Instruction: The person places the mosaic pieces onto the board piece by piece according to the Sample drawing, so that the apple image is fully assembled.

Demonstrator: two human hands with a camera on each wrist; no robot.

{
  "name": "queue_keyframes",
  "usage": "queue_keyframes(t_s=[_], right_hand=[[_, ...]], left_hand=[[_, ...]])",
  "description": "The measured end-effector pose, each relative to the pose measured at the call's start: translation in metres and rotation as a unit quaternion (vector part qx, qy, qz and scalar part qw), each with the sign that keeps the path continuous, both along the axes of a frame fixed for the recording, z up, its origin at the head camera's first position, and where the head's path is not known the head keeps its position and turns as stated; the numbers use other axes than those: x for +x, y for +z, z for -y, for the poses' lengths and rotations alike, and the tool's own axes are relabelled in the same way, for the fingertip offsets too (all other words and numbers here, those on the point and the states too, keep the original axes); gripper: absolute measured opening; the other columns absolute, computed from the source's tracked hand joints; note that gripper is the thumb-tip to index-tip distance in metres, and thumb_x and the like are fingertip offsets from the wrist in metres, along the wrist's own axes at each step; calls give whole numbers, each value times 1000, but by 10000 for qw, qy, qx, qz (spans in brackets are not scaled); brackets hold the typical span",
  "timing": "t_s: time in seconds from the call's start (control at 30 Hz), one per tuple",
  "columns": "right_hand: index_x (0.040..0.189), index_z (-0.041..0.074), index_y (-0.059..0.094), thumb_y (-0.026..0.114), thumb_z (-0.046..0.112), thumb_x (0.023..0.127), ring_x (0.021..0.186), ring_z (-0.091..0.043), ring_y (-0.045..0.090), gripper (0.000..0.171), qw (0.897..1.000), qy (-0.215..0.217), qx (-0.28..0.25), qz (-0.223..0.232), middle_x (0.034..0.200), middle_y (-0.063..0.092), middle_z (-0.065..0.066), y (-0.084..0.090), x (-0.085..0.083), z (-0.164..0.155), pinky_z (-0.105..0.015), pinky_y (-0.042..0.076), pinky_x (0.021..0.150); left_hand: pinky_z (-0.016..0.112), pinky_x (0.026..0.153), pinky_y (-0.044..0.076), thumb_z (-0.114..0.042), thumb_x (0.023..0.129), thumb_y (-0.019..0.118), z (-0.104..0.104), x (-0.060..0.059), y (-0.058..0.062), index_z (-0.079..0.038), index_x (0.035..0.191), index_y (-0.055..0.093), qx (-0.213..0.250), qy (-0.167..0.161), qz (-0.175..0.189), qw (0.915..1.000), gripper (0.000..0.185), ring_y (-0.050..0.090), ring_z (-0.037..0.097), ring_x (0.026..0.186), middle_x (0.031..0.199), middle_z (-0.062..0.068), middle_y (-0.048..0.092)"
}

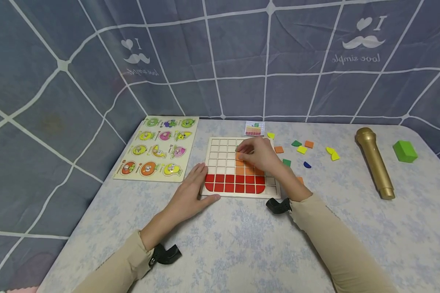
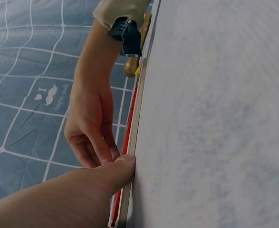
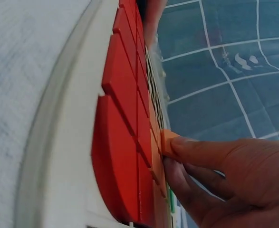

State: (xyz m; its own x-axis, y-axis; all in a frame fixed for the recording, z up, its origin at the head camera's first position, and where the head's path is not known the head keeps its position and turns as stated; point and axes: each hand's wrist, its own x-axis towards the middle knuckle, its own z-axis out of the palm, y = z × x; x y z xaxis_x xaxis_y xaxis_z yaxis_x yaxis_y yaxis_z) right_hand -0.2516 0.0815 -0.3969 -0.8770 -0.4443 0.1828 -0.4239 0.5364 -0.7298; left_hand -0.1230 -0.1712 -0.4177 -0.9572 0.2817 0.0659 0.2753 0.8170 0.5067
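Observation:
A pale wooden grid board (image 1: 221, 156) lies on the table, with red tiles (image 1: 229, 187) filling its two near rows except at the right end. Above them sit orange tiles (image 1: 240, 171), partly hidden under my right hand (image 1: 260, 154). Between thumb and fingertips that hand pinches a small orange square tile (image 3: 167, 142), close over the orange rows. My left hand (image 1: 188, 197) rests against the board's left side, fingers extended and thumb along the near edge. In the left wrist view, the left thumb (image 2: 118, 171) touches the board's rim.
A fruit puzzle board (image 1: 154, 156) lies to the left, and a small picture card (image 1: 254, 128) behind the grid. Loose orange, green, yellow and blue pieces (image 1: 302, 150) are scattered right of it. Farther right are a gold microphone (image 1: 375, 165) and a green block (image 1: 405, 151).

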Motion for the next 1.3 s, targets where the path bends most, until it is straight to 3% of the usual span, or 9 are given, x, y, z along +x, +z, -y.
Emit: queue_keyframes(t_s=[0.53, 0.93, 1.13, 1.3], right_hand=[[113, 4, 82, 80, 14, 95, 93, -24, 74, 20, 9994, -95, 299, -173, 107, 78, -11, -2, 12, 19, -40, 62, 86], [103, 6, 85, 80, 13, 95, 88, -22, 70, 12, 9956, 52, 672, -653, 103, 78, -10, -2, 14, 23, -36, 59, 79], [102, 6, 84, 78, 14, 96, 86, -22, 71, 12, 9965, -113, 592, -572, 98, 79, -9, 1, 8, 14, -38, 60, 78], [104, 4, 83, 77, 12, 96, 90, -27, 73, 13, 9972, -419, 497, -368, 98, 80, -12, 13, 0, -9, -42, 59, 81]], left_hand=[[56, 130, 24, -49, 94, 78, 0, -3, -1, 3, 164, 30, -77, -28, -30, 10000, 100, 16, 35, 164, 174, 19, 23], [56, 129, 24, -47, 94, 78, -1, 0, 2, 4, 164, 28, -59, -5, -8, 10000, 100, 16, 36, 164, 174, 20, 22], [55, 130, 23, -47, 94, 78, -1, 1, 3, 3, 164, 28, -48, 25, 52, 10000, 100, 15, 35, 164, 174, 19, 22], [56, 130, 24, -47, 93, 79, -1, 1, 2, 4, 164, 29, -34, 21, 5, 10000, 100, 16, 35, 164, 174, 19, 23]])
